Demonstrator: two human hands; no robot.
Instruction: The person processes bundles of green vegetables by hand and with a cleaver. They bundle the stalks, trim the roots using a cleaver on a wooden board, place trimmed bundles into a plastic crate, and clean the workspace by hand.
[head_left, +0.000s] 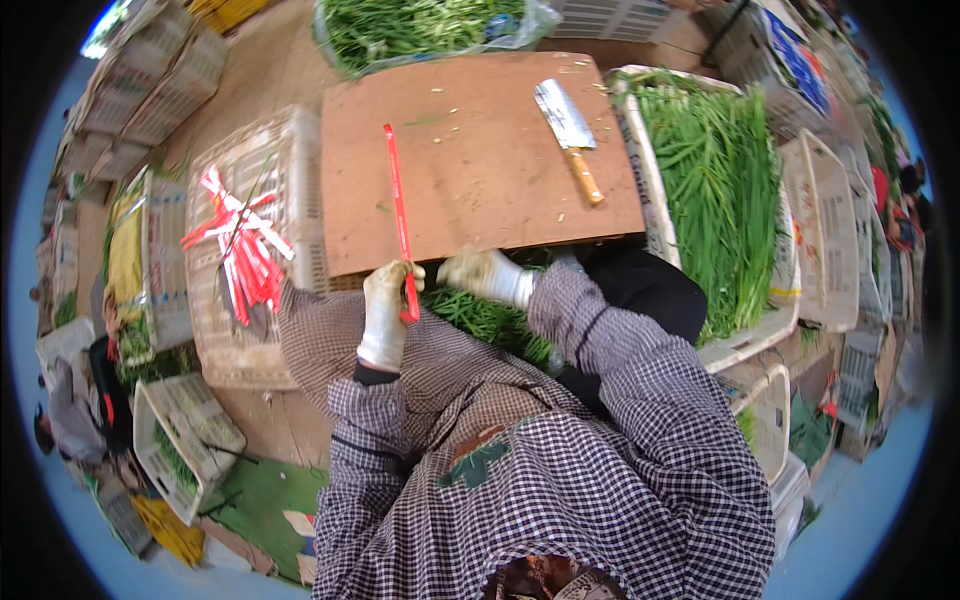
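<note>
My left hand (391, 294), in a whitish work glove, pinches a narrow red strip (397, 202) near its lower end; the strip's upper part lies over the wooden board (480, 180). My right hand (480, 271), gloved too and blurred, is at the board's near edge, its fingers turned towards the left hand; whether it holds anything cannot be told. Green leafy stalks (480, 319) show below it, between the board and my lap. A cleaver (566, 131) with a wooden handle rests on the board's right side. Red and white strips (247, 262) lie in a heap on the left crate.
An upturned plastic crate (202, 337) stands left of the board. A crate of long green stalks (716, 202) is at the right, and a plastic-lined container of cut greens (420, 30) beyond the board. More crates and people surround the place.
</note>
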